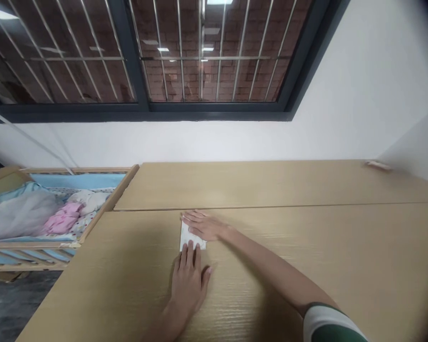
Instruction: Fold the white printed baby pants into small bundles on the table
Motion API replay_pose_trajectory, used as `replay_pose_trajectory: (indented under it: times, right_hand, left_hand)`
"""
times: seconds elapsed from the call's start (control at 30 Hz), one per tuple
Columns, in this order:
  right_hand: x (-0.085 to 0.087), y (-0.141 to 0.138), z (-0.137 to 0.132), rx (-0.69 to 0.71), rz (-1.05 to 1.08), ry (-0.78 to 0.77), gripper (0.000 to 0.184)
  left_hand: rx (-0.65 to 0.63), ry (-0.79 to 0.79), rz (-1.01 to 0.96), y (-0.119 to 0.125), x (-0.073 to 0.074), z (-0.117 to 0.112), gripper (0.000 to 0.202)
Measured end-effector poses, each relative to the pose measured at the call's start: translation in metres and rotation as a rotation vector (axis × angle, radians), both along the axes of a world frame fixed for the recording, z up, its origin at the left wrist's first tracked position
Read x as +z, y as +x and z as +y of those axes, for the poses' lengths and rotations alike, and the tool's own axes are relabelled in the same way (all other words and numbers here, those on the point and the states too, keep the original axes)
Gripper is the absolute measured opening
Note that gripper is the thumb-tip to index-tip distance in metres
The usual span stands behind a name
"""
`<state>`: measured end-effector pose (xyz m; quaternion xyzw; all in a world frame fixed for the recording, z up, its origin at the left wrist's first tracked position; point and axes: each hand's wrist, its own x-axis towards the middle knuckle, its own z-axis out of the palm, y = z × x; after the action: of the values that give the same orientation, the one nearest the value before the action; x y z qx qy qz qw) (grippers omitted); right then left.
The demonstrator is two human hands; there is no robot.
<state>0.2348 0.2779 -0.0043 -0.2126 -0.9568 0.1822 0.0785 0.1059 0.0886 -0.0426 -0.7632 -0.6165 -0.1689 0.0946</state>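
A small folded white cloth point(186, 236), faintly patterned as far as can be told, lies flat on the tabletop point(306, 247) just in front of the seam where two pale wooden surfaces meet, roughly in the middle of the view. The right hand point(204, 226) lies across its far edge, open and palm down with the fingers stretched out to the left, and covers much of the upper part. The left hand point(187, 281) is flat too, fingers together and pointing away from the body, with only the fingertips on the near edge of the cloth and the palm on bare wood. Neither hand grips anything. With both spread flat at opposite edges, they seem to be pinning the cloth down and pressing it smooth, which would fit its neat, squared outline. The right arm reaches in at a slant from the lower right, a green and white sleeve point(328, 323) showing at the shoulder. Well apart to the left, a wooden cot point(103, 209) butts against the tabletop's edge; inside it lie a pink garment point(62, 219), a heap of grey netting point(19, 213) and blue bedding. A small pale object point(378, 165) sits at the far right corner by the white wall point(235, 140), under a barred window point(199, 52).
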Motion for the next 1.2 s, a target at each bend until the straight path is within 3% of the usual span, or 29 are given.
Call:
replay_pose_trajectory:
  times: [0.13, 0.27, 0.43, 0.5, 0.57, 0.73, 0.83, 0.97, 1.07, 1.2]
  right_hand:
    - [-0.006, -0.001, 0.025, -0.074, -0.001, 0.007, 0.062]
    - [-0.007, 0.002, 0.024, -0.136, 0.073, -0.042, 0.063]
    - [0.001, 0.014, 0.01, -0.545, 0.378, -0.045, 0.052]
    - [0.001, 0.015, 0.004, -0.632, 0.461, -0.048, 0.04]
    - [-0.001, 0.013, -0.003, -0.633, 0.47, -0.081, 0.028]
    - [-0.007, 0.0, -0.023, -0.642, 0.436, -0.134, 0.014]
    - [-0.009, -0.012, -0.041, -0.655, 0.418, -0.153, 0.014]
    - [-0.007, -0.035, -0.074, -0.601, 0.369, -0.187, 0.017]
    - [-0.003, -0.059, -0.103, -0.492, 0.272, -0.2, 0.021]
    - [-0.003, -0.101, -0.146, -0.32, 0.114, -0.167, 0.025]
  left_hand:
    - [0.004, -0.02, -0.04, 0.002, 0.001, 0.0, 0.056]
    - [-0.047, -0.154, -0.176, -0.015, 0.02, 0.012, 0.049]
    - [0.098, -0.314, -0.3, -0.057, 0.044, 0.048, 0.039]
    - [0.176, -0.338, -0.282, -0.067, 0.044, 0.064, 0.04]
    - [0.216, -0.381, -0.275, -0.07, 0.04, 0.078, 0.038]
    - [0.169, -0.487, -0.315, -0.069, 0.029, 0.095, 0.027]
    - [0.145, -0.517, -0.349, -0.076, 0.024, 0.084, 0.027]
    - [0.129, -0.529, -0.394, -0.097, 0.02, 0.049, 0.03]
    - [0.135, -0.537, -0.412, -0.124, 0.022, 0.011, 0.035]
    - [0.095, -0.585, -0.452, -0.175, 0.026, -0.056, 0.046]
